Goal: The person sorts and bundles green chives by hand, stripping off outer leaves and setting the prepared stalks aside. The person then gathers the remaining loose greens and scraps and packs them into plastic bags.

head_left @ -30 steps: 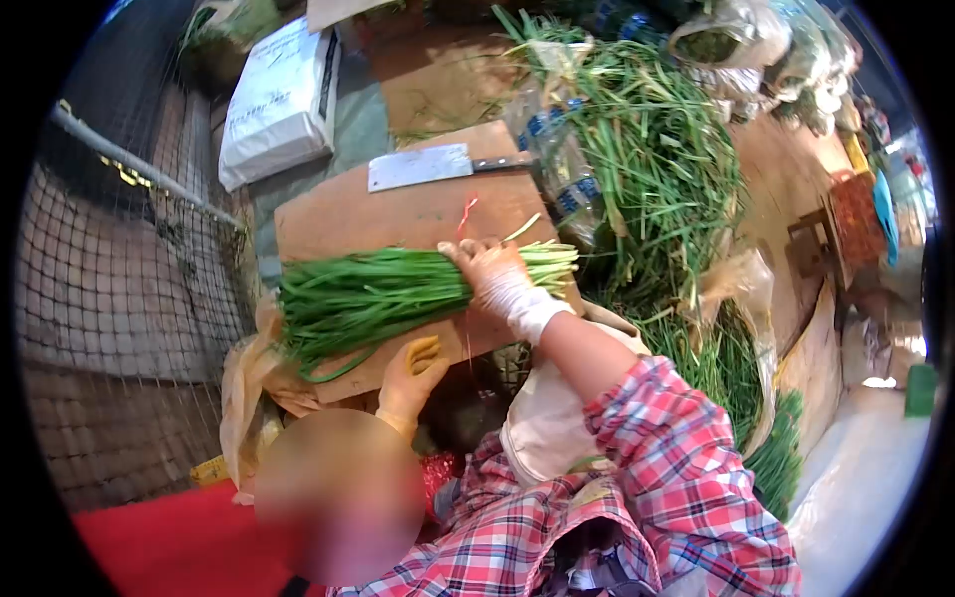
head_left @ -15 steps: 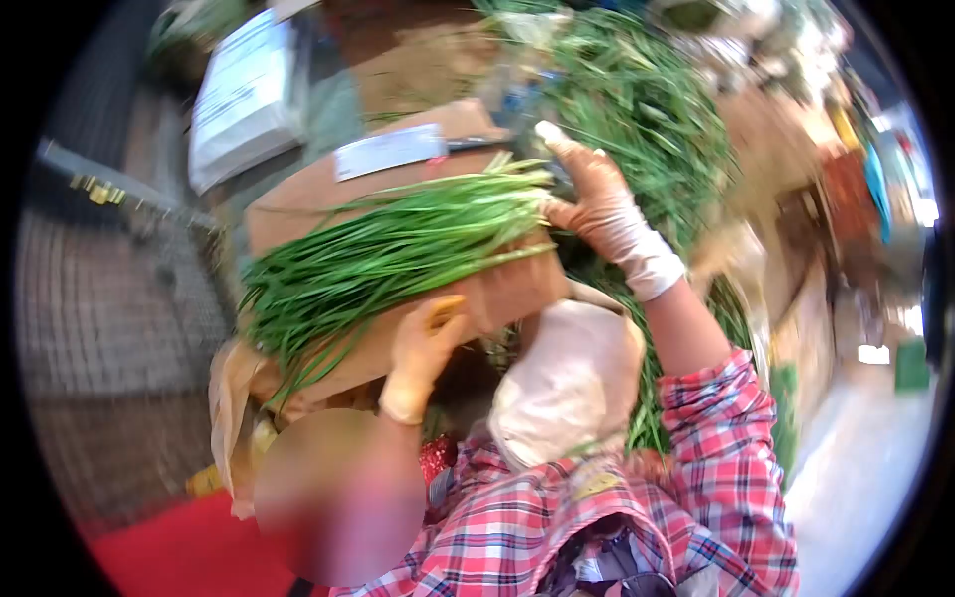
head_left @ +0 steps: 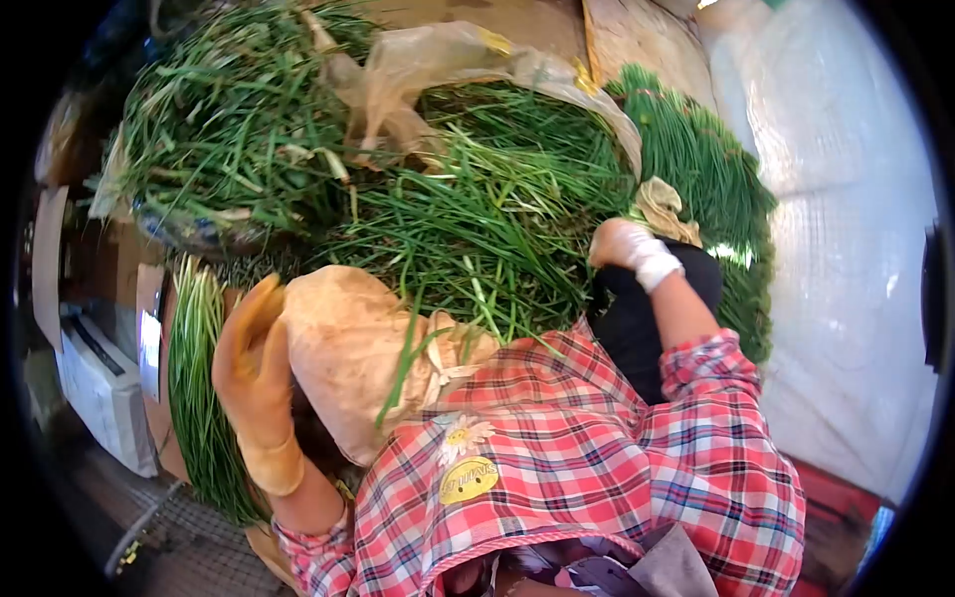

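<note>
My left hand (head_left: 254,383), in an orange-yellow glove, is raised at the left with its thumb and fingers apart, holding nothing. Beside it, a bunch of long green chives (head_left: 199,388) lies on brown cardboard, pale ends away from me. My right hand (head_left: 622,249), in a pale glove with a white wrist, is at the right edge of a loose heap of chives (head_left: 487,224). Its fingers look curled under; what they hold, if anything, is hidden. Just beyond it is a crumpled beige cloth (head_left: 662,204) on black fabric (head_left: 671,294).
Green cuttings (head_left: 234,129) are piled at the far left. A clear plastic bag (head_left: 408,65) edges the central heap. Tied bunches of chives (head_left: 691,149) stand at the right, beside pale plastic sheeting (head_left: 826,259). A white box (head_left: 104,398) stands at the left.
The view has swung right, so the cardboard and its bunch now appear at far left. My right hand has left the bunch's pale ends for the heap's right side. My left hand's fingers have spread.
</note>
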The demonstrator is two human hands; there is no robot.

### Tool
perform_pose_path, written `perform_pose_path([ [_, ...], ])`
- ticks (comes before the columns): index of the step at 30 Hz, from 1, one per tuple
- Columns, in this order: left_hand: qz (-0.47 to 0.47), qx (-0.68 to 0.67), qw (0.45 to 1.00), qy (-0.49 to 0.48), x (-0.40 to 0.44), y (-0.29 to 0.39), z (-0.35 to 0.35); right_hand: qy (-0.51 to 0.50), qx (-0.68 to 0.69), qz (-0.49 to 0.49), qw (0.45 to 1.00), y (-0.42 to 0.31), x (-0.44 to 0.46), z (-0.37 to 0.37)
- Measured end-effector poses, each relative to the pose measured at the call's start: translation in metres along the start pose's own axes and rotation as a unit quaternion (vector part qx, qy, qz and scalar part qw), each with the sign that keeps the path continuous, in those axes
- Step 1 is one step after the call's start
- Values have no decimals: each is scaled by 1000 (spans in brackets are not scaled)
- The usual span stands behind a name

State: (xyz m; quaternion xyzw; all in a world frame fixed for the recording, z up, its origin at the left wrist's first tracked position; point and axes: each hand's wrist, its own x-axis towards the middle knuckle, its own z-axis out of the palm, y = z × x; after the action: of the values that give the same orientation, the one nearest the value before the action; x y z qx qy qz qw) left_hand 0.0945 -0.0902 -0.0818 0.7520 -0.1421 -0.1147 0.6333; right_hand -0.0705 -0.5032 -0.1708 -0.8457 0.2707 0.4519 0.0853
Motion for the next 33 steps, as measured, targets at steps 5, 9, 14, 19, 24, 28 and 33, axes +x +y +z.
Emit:
perform_pose_path([
  [5,116,247,888,-369,42,-2,141,23,77,6,997,-21,59,95],
  [9,71,396,673,-620,16,-101,215,38,185,-46,981,-38,93,108],
  [14,-73,332,720,-605,32,-73,219,17,632,-244,735,-16,29,12],
  [19,-176,124,931,-295,71,-21,164,-218,750,-329,531,-23,3,-1],
  [24,-244,-187,926,-220,44,-37,157,-283,682,-495,458,-59,-22,-12],
  [28,-197,-297,914,-193,32,-38,184,-304,661,-373,577,-80,-29,-11],
  [33,-250,-265,928,-78,36,-39,164,-89,624,-368,684,-64,-25,-9],
])
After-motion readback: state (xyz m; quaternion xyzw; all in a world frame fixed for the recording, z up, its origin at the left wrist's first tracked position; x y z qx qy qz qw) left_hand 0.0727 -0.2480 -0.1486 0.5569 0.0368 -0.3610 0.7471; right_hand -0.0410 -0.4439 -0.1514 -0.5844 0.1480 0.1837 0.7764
